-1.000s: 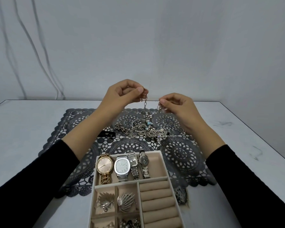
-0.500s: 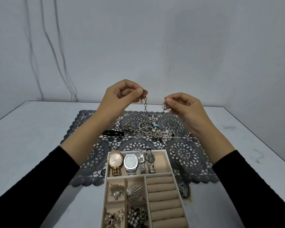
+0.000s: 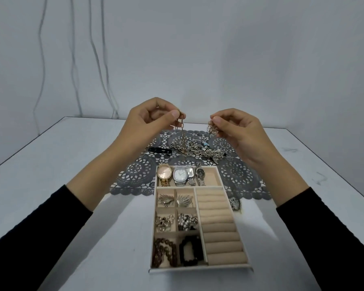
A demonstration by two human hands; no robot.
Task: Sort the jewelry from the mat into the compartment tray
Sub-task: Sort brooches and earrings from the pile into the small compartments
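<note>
Head view: left hand pinches chain; right hand pinches beaded piece.

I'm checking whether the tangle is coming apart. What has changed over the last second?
The left hand, pinching the chain, and the right hand, pinching a small jewelry piece, have drawn slightly further apart, the right one moving right. Nothing was taken up or let go. The view shifted, showing more of the tray. The pile on the mat and the watches stayed put.
</note>
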